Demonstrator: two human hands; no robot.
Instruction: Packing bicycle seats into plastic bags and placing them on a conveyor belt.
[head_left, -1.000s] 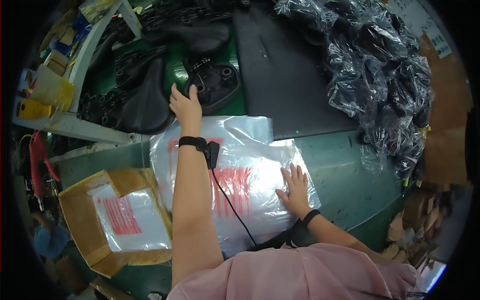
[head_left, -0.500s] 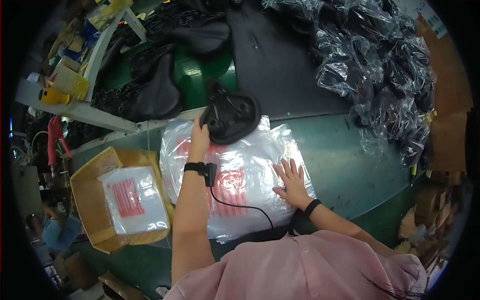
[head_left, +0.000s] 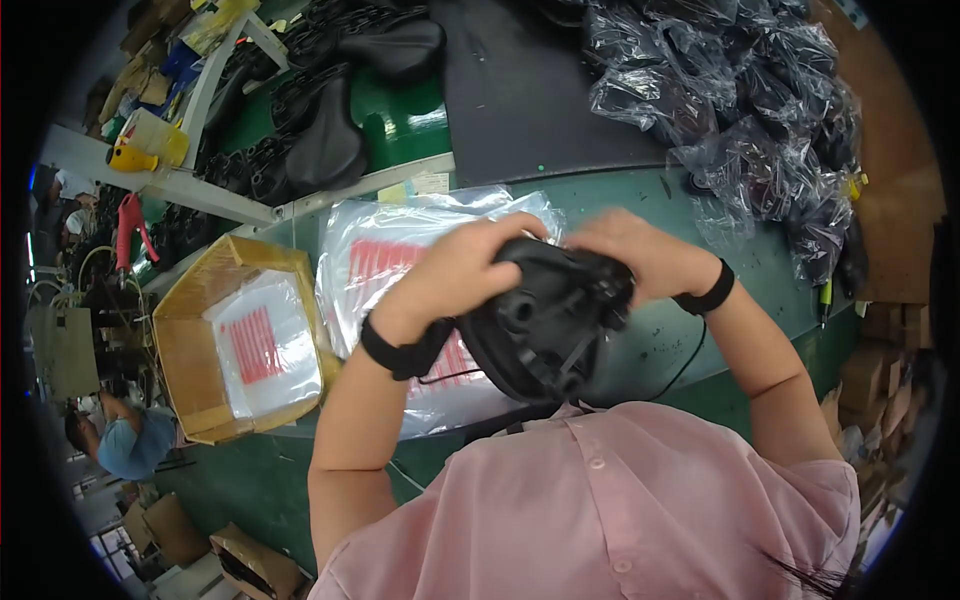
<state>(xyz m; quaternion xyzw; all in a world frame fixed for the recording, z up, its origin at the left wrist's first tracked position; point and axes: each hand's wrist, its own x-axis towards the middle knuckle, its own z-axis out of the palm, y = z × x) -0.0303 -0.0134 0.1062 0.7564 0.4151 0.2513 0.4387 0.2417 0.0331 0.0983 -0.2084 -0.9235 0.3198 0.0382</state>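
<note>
Now both hands [head_left: 452, 272] [head_left: 652, 252] on the saddle [head_left: 537, 325], previously one

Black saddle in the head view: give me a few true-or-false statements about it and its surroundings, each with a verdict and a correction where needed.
1. The left hand has its grip on the black saddle. True.
2. The right hand is well away from the saddle. False: it is at the saddle too, blurred.
3. The saddle's underside faces the camera. True.
4. The open carton stands to the right of the loose clear bags. False: it stands to their left.
5. A pile of plastic-wrapped black items lies at the upper right. True.
6. The saddles at the upper left are white. False: they are black.
</note>
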